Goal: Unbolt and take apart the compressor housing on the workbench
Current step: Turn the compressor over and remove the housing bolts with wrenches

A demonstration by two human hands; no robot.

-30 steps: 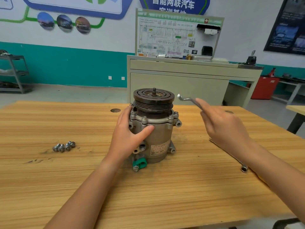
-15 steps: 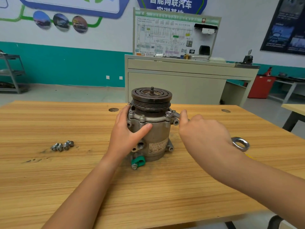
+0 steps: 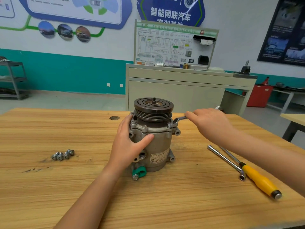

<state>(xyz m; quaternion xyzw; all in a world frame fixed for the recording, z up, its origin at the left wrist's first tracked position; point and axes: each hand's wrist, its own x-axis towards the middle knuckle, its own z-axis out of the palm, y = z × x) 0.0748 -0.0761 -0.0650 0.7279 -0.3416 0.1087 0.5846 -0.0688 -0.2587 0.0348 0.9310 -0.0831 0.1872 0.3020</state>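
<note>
A grey metal compressor (image 3: 156, 146) stands upright in the middle of the wooden workbench (image 3: 49, 187), its dark pulley on top. My left hand (image 3: 130, 144) wraps round its left side, thumb across the front of the housing. My right hand (image 3: 209, 121) grips the shaft of a silver ring wrench (image 3: 177, 120). The wrench's ring end sits on a flange bolt (image 3: 170, 125) at the housing's upper right. More bolts (image 3: 144, 127) stand in the flange at the front and left.
Several loose bolts (image 3: 63, 154) lie on the bench to the left. A socket bar (image 3: 226, 162) and a yellow-handled screwdriver (image 3: 259, 180) lie to the right, under my right forearm. A green clip (image 3: 139, 173) sticks out at the compressor's base. A grey cabinet (image 3: 181, 93) stands behind the bench.
My right hand brought the wrench down from the air onto the upper right flange bolt, then swung the handle out to the right. The left hand stayed on the housing.
</note>
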